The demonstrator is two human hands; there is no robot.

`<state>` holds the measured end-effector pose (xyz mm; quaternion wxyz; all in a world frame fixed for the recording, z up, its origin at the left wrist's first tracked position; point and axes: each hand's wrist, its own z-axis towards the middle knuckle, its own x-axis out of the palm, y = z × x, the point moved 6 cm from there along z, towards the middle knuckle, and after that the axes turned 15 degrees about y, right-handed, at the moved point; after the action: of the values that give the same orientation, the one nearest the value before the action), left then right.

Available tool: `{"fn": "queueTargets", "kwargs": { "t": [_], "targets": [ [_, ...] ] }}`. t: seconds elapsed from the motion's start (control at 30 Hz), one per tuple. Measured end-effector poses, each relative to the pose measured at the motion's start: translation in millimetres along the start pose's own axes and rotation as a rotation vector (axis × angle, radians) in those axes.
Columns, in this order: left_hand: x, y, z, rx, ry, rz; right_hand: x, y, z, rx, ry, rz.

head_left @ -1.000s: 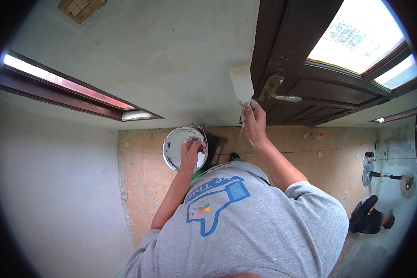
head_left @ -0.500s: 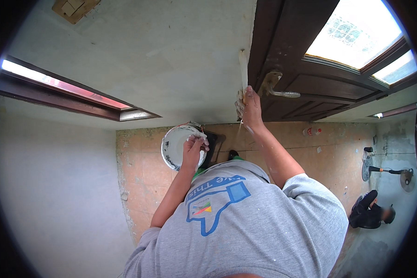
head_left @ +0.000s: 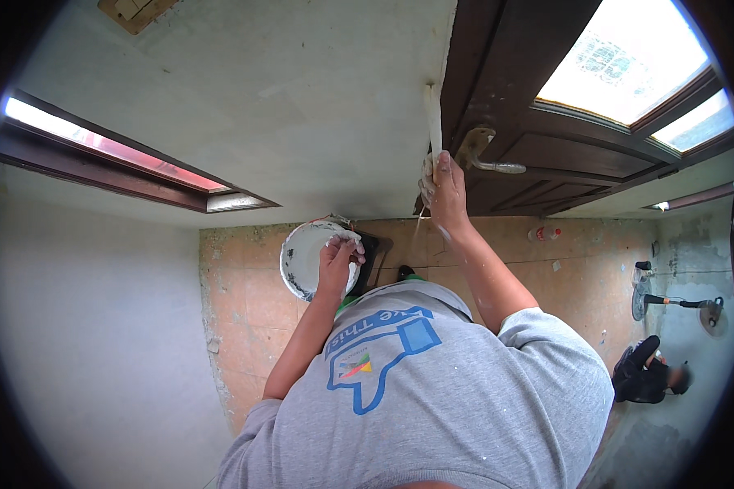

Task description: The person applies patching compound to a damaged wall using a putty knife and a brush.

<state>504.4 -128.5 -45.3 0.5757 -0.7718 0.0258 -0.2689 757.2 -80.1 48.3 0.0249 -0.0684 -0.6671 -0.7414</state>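
My right hand (head_left: 446,191) is closed around a long, pale, flat-bladed tool (head_left: 434,118) beside the dark door frame. The blade lies along the edge of the grey-white wall (head_left: 302,98), and a thin light strip hangs below my fist. I cannot make out exactly what kind of tool it is. Over the white bucket (head_left: 292,265) is my left hand (head_left: 341,254), its curled fingers smeared with white. Whatever these fingers may hold is hidden. Pale material shows inside the bucket, and dark smears mark its rim.
The brown door (head_left: 538,98) with its metal handle (head_left: 497,167) is right of my right hand. A narrow window (head_left: 139,163) is at the left. On the tiled floor stand a bottle (head_left: 542,234) and, farther right, a fan (head_left: 677,301). A person in dark clothes (head_left: 646,375) sits low at the right.
The view has shifted slightly. My right hand stays at the wall edge with the blade in nearly the same place; my left hand remains over the bucket.
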Motion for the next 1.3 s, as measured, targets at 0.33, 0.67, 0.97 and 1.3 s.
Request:
{"fn": "queueTargets", "kwargs": {
  "t": [0.33,0.67,0.97,1.3],
  "targets": [
    [-7.1,1.5,-6.3,0.002,-0.039,-0.021,-16.2,-55.2,-32.1,0.311,-0.060,-0.039],
    [7.6,-2.3,-1.2,0.001,0.021,0.007,-6.4,-9.5,1.5,0.019,-0.036,0.003],
    [0.0,0.6,-6.0,0.001,-0.008,0.012,10.8,-29.0,-38.8,0.014,-0.116,-0.221],
    [8.5,3.7,-3.4,-0.022,-0.004,0.024,8.2,-62.3,18.1,-0.026,-0.142,-0.244]
  ]
}}
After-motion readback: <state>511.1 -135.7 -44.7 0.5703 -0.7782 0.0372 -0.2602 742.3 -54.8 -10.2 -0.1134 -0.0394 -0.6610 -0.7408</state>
